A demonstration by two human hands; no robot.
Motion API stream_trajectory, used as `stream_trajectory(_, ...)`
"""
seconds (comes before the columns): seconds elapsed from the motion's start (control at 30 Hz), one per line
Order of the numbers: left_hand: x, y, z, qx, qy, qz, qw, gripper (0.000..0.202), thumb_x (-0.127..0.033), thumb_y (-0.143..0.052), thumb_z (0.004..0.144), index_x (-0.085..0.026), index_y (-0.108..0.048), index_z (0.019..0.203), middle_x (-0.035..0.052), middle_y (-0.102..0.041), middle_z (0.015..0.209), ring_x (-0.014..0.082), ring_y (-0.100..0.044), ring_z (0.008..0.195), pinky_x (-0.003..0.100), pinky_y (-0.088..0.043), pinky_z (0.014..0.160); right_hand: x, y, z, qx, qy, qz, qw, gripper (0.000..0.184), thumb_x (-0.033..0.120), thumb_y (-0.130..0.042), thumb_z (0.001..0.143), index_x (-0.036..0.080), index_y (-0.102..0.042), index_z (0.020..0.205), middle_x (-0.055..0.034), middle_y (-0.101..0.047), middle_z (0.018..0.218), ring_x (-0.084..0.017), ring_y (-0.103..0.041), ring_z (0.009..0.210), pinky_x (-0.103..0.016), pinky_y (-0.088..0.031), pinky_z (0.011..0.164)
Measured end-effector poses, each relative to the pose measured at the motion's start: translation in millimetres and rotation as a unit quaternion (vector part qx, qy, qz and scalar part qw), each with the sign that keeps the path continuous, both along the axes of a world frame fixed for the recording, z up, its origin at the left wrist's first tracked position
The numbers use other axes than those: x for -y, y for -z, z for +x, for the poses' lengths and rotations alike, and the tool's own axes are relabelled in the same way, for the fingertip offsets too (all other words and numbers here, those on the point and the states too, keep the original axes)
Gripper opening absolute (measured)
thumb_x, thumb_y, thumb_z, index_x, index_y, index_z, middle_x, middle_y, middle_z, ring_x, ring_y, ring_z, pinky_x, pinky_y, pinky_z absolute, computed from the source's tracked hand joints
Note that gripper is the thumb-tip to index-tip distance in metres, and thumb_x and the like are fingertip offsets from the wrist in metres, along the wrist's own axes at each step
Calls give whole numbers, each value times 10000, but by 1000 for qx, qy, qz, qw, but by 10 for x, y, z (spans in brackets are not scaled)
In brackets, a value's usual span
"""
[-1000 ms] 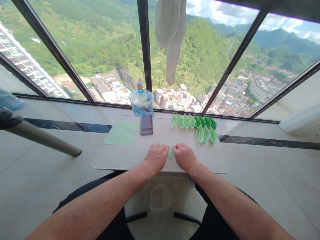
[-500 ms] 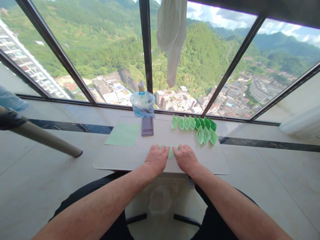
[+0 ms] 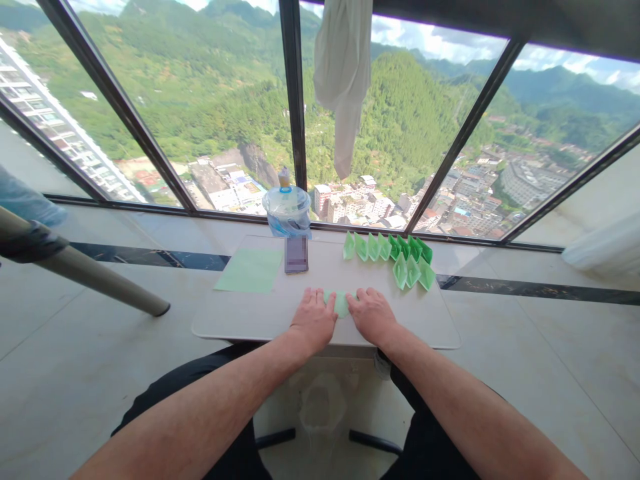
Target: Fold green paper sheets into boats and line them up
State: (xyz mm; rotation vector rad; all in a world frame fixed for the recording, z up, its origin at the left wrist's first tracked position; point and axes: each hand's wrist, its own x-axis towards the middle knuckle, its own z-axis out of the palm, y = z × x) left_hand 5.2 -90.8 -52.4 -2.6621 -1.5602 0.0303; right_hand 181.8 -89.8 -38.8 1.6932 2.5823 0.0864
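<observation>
My left hand (image 3: 314,317) and my right hand (image 3: 372,315) lie side by side on a small pale table (image 3: 235,321), fingers flat and pressing down on a light green folded paper (image 3: 341,303) between them. Most of the paper is hidden under the fingers. Beyond my right hand stand several folded green paper boats (image 3: 390,256) in two rows. A flat stack of light green paper sheets (image 3: 250,271) lies to the left, with a phone (image 3: 296,255) beside it.
A clear plastic container with a bag (image 3: 287,211) stands at the table's far edge against the window. A white cloth (image 3: 343,73) hangs from the window frame. A grey pole (image 3: 95,282) slants in from the left above the tiled floor.
Both hands stay pressed on the green paper, the fingers flattening slightly. The view has drifted a little; nothing else moved.
</observation>
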Motion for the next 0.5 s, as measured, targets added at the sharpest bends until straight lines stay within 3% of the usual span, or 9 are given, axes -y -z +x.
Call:
stream_trajectory(0.17,39,37,10,14,-23,-20,999,602,-347,-391,980,32,-463,1442,316,-464,1465,387,-429,1395,540,-176,1188,-14,-34,115,-31,-7,-21,999,342,355,-459,992,218,-610,1267,-113,-648,1119,-252,-547,1043,-372,-371,945)
stream_trajectory(0.33,76,76,29,50,-52,-28,997,600,-321,-405,964,39,-454,1441,304,-425,1500,376,-393,1422,524,-254,1164,39,-63,157,-41,-20,-17,999,341,341,-497,969,155,-632,1221,-125,-675,1128,-272,-572,1072,-402,-349,1009)
stream_trajectory(0.5,58,-59,30,76,-63,-26,995,558,-332,-477,912,14,-544,1345,280,-536,1407,361,-492,1321,502,-381,1066,-50,-83,156,-63,-3,-49,997,277,321,-502,955,151,-720,968,-136,-718,1002,-263,-631,983,-372,-415,925)
